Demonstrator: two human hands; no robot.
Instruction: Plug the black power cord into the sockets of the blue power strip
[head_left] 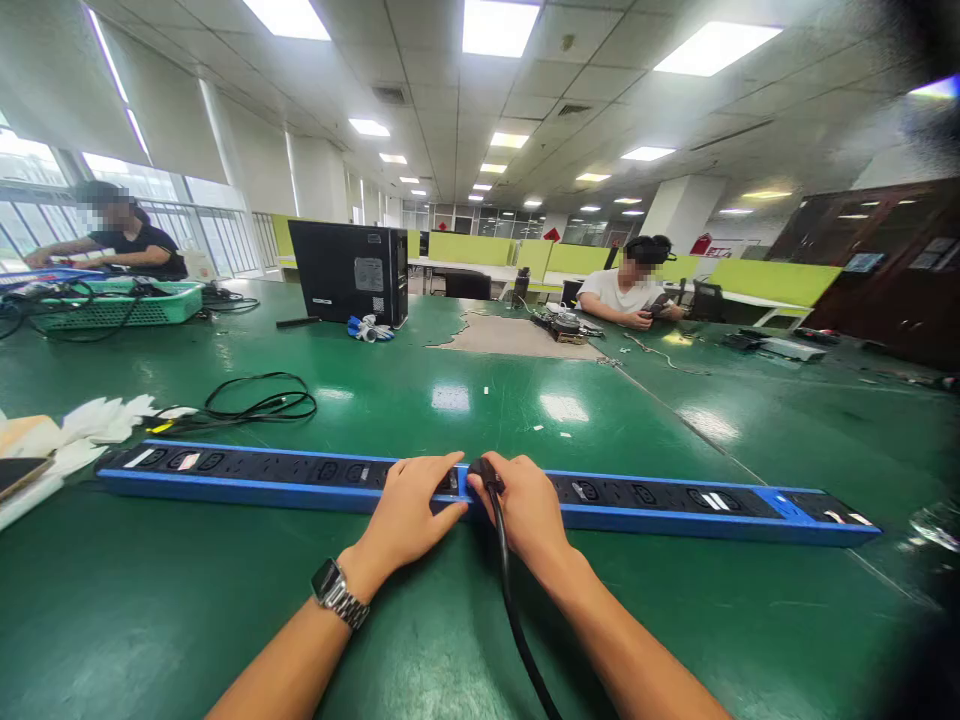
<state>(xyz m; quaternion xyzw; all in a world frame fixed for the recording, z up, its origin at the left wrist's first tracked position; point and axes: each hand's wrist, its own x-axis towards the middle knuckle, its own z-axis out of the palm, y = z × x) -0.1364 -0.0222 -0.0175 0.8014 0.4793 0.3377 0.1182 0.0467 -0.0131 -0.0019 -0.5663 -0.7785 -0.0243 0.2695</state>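
Note:
A long blue-and-black power strip (300, 490) lies across the table in front of me, with rows of sockets along its top. My left hand (409, 510) grips it left of its middle, fingers over the far side and thumb at the near side. In my right hand (529, 505), closed, is a black power plug (484, 472), held at the strip's middle. Whether its prongs sit in a socket is hidden. From the plug a thick black cord (514, 610) runs down toward me between my forearms.
A coil of black cable (262, 400) lies beyond the strip's left part, near white gloves (105, 430). Farther back are a green basket (124, 305) with cables, a black computer case (349, 270) and a glove bundle (370, 328). Two people sit at the far sides.

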